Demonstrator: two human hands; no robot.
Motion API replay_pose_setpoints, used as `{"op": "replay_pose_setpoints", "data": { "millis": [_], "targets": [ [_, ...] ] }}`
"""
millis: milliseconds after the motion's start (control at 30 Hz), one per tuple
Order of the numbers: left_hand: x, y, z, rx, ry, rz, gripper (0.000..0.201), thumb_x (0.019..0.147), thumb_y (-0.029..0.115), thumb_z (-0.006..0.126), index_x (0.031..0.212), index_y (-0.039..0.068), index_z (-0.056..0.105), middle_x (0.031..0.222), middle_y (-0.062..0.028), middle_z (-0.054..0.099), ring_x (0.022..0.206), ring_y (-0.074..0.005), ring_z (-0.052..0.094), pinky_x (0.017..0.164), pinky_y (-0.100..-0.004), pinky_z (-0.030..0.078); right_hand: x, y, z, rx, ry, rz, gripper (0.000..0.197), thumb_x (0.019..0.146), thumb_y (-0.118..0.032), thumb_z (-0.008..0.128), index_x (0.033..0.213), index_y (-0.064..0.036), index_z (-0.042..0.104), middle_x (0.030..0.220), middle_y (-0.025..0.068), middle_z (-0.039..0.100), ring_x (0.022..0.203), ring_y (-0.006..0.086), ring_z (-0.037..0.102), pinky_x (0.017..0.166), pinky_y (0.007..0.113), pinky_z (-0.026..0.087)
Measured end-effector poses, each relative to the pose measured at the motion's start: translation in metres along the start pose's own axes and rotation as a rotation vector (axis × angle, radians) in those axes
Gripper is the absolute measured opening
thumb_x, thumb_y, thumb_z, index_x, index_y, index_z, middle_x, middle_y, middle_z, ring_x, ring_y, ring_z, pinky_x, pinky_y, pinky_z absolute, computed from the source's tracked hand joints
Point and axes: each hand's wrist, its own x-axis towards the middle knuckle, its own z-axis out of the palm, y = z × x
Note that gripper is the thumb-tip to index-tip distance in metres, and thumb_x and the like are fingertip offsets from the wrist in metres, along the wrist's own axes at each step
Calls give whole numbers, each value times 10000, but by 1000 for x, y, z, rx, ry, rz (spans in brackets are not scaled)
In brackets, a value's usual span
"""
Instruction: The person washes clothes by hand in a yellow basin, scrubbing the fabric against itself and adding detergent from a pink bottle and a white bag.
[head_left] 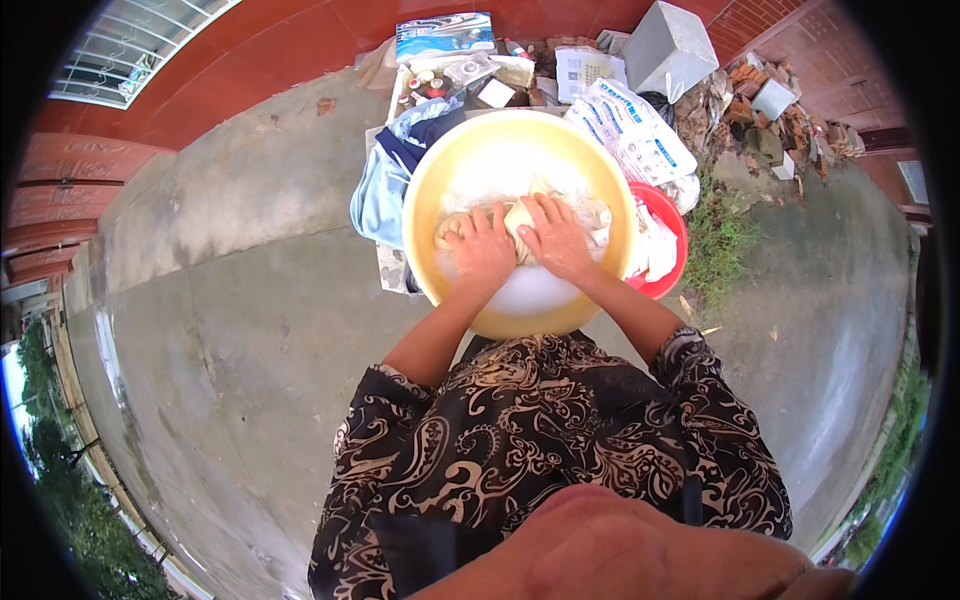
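A large pale yellow basin with whitish soapy water sits in front of me. Inside it lies a bunched, wet, cream-coloured cloth, with a thin whitish part showing to its right. My left hand is bent over the cloth's left part, fingers curled onto it. Close beside it, my right hand grips the right part, fingers hooked over the top. Both palms are turned down, and the cloth under them is hidden. What kind of garment or cloth it is, I cannot tell.
Light blue and navy clothes hang at the basin's left. On the right stands a red basin holding white cloth. Behind are a box of bottles, a white printed sack, a grey block and broken bricks.
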Motion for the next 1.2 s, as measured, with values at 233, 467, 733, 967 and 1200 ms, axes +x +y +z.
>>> {"op": "replay_pose_setpoints", "data": {
  "millis": [233, 467, 733, 967, 1200],
  "targets": [
    [55, -9, 25, -46, -129, -37, 323, 964, 267, 475, 1200, 95, 613, 1277, -123, 594, 1253, -311, 517, 965, -548, 415, 50, 17, 43, -155, -289, 151, 331, 938, -335, 597, 1144, -78, 640, 1063, 150, 662, 1008, 329, 609, 837, 481, 473],
    [77, -20, 21, -103, -271, -98, 286, 952, 284, 499, 1126, 102, 634, 1021, -155, 731, 956, -361, 700, 825, -495, 537, 70, 19, 57, -62, -290, 312, 269, 917, -273, 575, 806, -57, 692, 809, 163, 719, 753, 375, 689, 702, 511, 544],
    [55, -53, -38, -852, 324, -12, 184, 950, 173, 613, 1048, 26, 665, 895, -164, 716, 853, -294, 697, 797, -381, 532, 58, 5, -18, 609, 2, 358, 355, 999, -333, 550, 937, 6, 633, 865, 210, 644, 805, 362, 609, 769, 440, 478],
    [-13, -22, -45, -884, 298, 299, 194, 900, 116, 649, 1077, 39, 655, 922, -128, 672, 824, -230, 638, 782, -338, 520, -15, 23, -55, 547, -118, 319, 366, 971, -291, 588, 1220, -24, 609, 1081, 224, 638, 948, 331, 621, 871, 388, 491],
    [4, -22, 9, -74, 338, 88, 543, 918, 372, 606, 1405, 142, 533, 1415, -187, 442, 1300, -387, 400, 1038, -624, 297, -6, -10, 11, 6, 39, 245, 565, 891, -335, 633, 1412, -153, 509, 1361, 200, 524, 1227, 384, 493, 1041, 526, 377]
  ]
}}
